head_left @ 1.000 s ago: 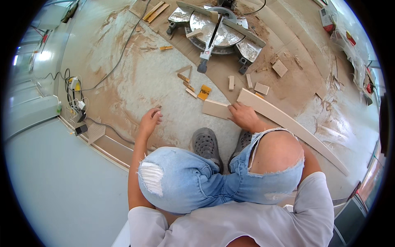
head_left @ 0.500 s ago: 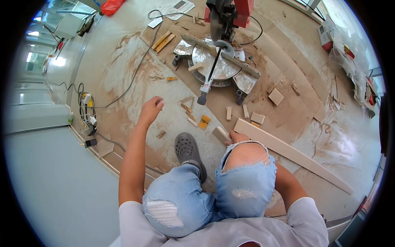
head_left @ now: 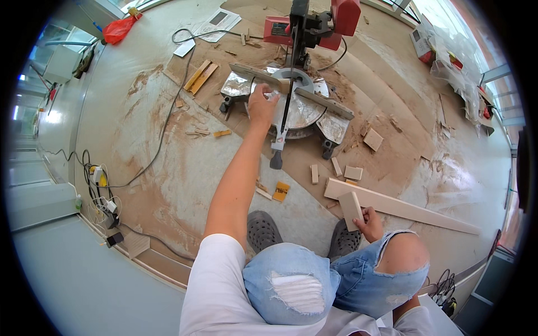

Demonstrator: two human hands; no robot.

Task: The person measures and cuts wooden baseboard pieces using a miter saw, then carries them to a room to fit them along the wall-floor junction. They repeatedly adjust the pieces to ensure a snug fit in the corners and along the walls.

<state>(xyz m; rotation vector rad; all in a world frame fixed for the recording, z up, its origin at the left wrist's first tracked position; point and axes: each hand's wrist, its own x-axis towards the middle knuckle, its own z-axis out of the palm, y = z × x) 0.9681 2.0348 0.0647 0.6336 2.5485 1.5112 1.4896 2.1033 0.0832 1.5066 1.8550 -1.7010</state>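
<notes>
Fingers of the right hand (head_left: pixel 370 225) clamp a short board (head_left: pixel 351 209) by its edge, well apart from the saw (head_left: pixel 305 111) — left hand (head_left: pixel 261 103) there, grip I can't tell.

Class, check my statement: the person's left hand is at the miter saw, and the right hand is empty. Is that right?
Not quite: the right hand is not empty. The head view shows it holding a short pale board. The left hand is indeed at the miter saw.
</notes>
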